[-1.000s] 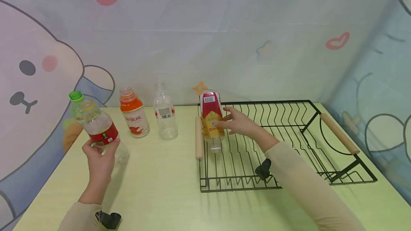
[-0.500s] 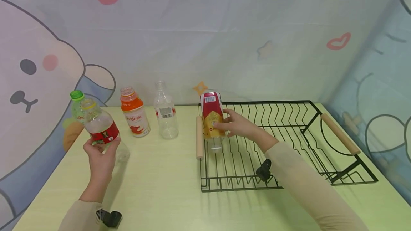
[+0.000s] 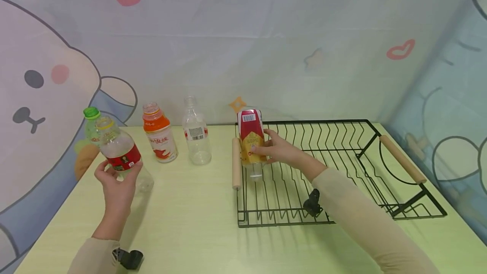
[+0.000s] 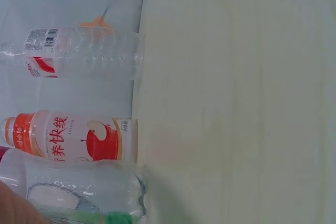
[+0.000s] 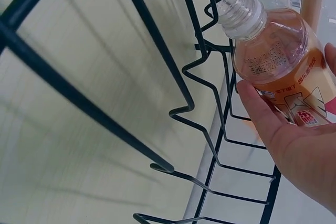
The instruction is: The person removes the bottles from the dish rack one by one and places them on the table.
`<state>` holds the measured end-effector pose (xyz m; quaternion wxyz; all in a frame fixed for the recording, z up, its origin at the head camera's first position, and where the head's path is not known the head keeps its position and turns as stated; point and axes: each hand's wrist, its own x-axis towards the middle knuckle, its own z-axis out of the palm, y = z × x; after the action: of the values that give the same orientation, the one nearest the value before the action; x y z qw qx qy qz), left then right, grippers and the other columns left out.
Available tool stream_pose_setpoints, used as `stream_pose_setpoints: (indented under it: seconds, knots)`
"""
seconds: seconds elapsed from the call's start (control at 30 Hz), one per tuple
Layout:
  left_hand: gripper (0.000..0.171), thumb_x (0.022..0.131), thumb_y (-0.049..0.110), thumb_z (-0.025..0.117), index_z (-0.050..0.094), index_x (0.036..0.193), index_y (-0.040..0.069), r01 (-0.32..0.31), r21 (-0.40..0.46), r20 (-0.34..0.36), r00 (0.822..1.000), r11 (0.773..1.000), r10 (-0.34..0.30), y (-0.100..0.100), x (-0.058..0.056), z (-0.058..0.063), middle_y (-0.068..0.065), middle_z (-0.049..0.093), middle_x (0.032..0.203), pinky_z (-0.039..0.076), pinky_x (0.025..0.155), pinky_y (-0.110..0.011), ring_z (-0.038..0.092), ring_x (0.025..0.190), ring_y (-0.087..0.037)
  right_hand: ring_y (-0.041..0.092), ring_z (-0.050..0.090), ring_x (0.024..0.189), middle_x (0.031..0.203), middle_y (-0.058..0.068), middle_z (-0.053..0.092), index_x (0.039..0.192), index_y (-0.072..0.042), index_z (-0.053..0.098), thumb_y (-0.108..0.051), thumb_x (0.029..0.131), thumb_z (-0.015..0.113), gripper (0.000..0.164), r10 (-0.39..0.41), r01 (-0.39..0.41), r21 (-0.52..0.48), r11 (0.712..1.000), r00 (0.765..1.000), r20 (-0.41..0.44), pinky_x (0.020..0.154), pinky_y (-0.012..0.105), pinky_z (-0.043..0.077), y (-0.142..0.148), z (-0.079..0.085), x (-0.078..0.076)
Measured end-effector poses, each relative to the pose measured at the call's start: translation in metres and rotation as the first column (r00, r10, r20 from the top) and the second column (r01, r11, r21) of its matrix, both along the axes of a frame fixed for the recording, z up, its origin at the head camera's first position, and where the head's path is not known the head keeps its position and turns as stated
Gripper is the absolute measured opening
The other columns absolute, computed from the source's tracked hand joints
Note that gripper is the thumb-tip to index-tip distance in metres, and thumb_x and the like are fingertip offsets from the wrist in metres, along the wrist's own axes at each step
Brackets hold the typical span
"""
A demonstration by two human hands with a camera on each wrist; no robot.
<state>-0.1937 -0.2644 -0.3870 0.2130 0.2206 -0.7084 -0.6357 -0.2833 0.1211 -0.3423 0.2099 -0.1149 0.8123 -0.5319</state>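
In the head view my left hand (image 3: pixel 116 191) holds a clear bottle (image 3: pixel 123 156) with a red label and a yellow neck ring, its top leaning left. Whether its base touches the table I cannot tell. A fingertip (image 4: pixel 16 208) shows beside this bottle in the left wrist view. My right hand (image 3: pixel 283 151) grips an upside-down bottle (image 3: pixel 251 136) with a red and yellow label at the left end of the black wire rack (image 3: pixel 285 224). In the right wrist view its uncapped neck (image 5: pixel 244 17) points down among the wires. Some of its fingers are hidden behind the bottle.
An orange-topped bottle (image 3: pixel 161 138) and a clear bottle (image 3: pixel 198 138) stand at the back of the table (image 3: pixel 182 219). A green-capped bottle (image 3: pixel 91 124) is partly hidden behind the one in my left hand. The rack has wooden handles (image 3: pixel 236 164) at both ends.
My left fingers have shifted slightly on the red-labelled bottle, and my right fingers sit slightly closer around the upside-down bottle. Both bottles stay where they were.
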Motion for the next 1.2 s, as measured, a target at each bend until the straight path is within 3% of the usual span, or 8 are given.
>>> stream_pose_setpoints:
  seconds: [0.3, 0.47, 0.6, 0.73, 0.93, 1.07, 1.2]
  knots:
    - [0.082, 0.088, 0.03, 0.068, 0.008, 0.144, 0.02, -0.024, -0.008, -0.066, 0.998, 1.0, 0.023, 0.006, 0.011, 0.019, -0.009, 0.024, 0.146, 0.018, 0.118, -0.04, 0.017, 0.145, -0.022, 0.036, 0.055, 0.118, 0.139, 0.022, 0.043, 0.153, -0.011, 0.008, -0.033, 0.089, 0.069, 0.092, -0.022, 0.022, -0.005, 1.0, 1.0, -0.012, 0.09, 0.047, 0.052, 0.002, 0.004, -0.001]
    - [0.08, 0.089, 0.027, 0.066, 0.01, 0.145, 0.02, -0.039, -0.015, -0.112, 0.993, 0.999, 0.037, 0.009, 0.017, 0.03, -0.006, 0.022, 0.143, 0.012, 0.118, -0.039, 0.015, 0.145, -0.022, 0.034, 0.055, 0.117, 0.135, 0.018, 0.046, 0.153, -0.012, 0.013, -0.035, 0.089, 0.068, 0.087, -0.028, 0.028, 0.002, 1.0, 0.998, -0.054, 0.094, 0.048, 0.05, 0.008, 0.016, 0.002]
    - [0.077, 0.089, 0.025, 0.066, 0.014, 0.145, 0.021, -0.067, -0.055, -0.181, 0.982, 0.996, 0.056, 0.015, 0.023, 0.04, -0.003, 0.024, 0.141, 0.015, 0.114, -0.035, 0.02, 0.142, -0.02, 0.034, 0.052, 0.12, 0.138, 0.018, 0.044, 0.153, -0.012, 0.013, -0.033, 0.09, 0.066, 0.085, -0.037, 0.035, -0.034, 0.999, 0.996, -0.08, 0.096, 0.048, 0.048, 0.012, 0.028, 0.005]
    - [0.073, 0.088, 0.02, 0.068, 0.02, 0.142, 0.021, -0.097, -0.125, -0.284, 0.957, 0.987, 0.058, 0.026, 0.031, 0.049, -0.003, 0.027, 0.143, 0.018, 0.108, -0.031, 0.024, 0.137, -0.014, 0.035, 0.049, 0.125, 0.144, 0.018, 0.041, 0.154, -0.012, 0.012, -0.031, 0.092, 0.064, 0.083, -0.061, 0.055, -0.062, 0.997, 0.993, -0.099, 0.098, 0.049, 0.047, 0.016, 0.038, 0.006]
    - [0.07, 0.085, 0.01, 0.069, 0.026, 0.14, 0.014, -0.051, -0.237, -0.383, 0.923, 0.97, -0.045, 0.049, 0.042, 0.061, -0.006, 0.033, 0.145, 0.017, 0.113, -0.034, 0.026, 0.137, -0.015, 0.034, 0.048, 0.125, 0.143, 0.017, 0.041, 0.155, -0.013, 0.011, -0.032, 0.092, 0.063, 0.083, -0.092, 0.085, -0.071, 0.994, 0.991, -0.102, 0.101, 0.049, 0.044, 0.022, 0.049, 0.009]
    - [0.07, 0.084, 0.007, 0.069, 0.028, 0.141, 0.01, 0.042, -0.3, -0.351, 0.924, 0.953, -0.152, 0.063, 0.048, 0.069, -0.004, 0.035, 0.144, 0.023, 0.112, -0.04, 0.027, 0.137, -0.017, 0.033, 0.05, 0.122, 0.14, 0.017, 0.043, 0.155, -0.014, 0.012, -0.033, 0.092, 0.064, 0.084, -0.093, 0.086, -0.061, 0.994, 0.988, -0.122, 0.101, 0.049, 0.045, 0.025, 0.055, 0.012]
    - [0.071, 0.085, 0.01, 0.07, 0.028, 0.142, 0.006, 0.129, -0.355, -0.269, 0.934, 0.926, -0.234, 0.074, 0.051, 0.075, -0.005, 0.035, 0.145, 0.024, 0.112, -0.047, 0.027, 0.138, -0.02, 0.032, 0.052, 0.121, 0.14, 0.016, 0.043, 0.154, -0.015, 0.013, -0.033, 0.092, 0.064, 0.083, -0.09, 0.083, -0.053, 0.995, 0.987, -0.134, 0.1, 0.047, 0.046, 0.026, 0.061, 0.017]
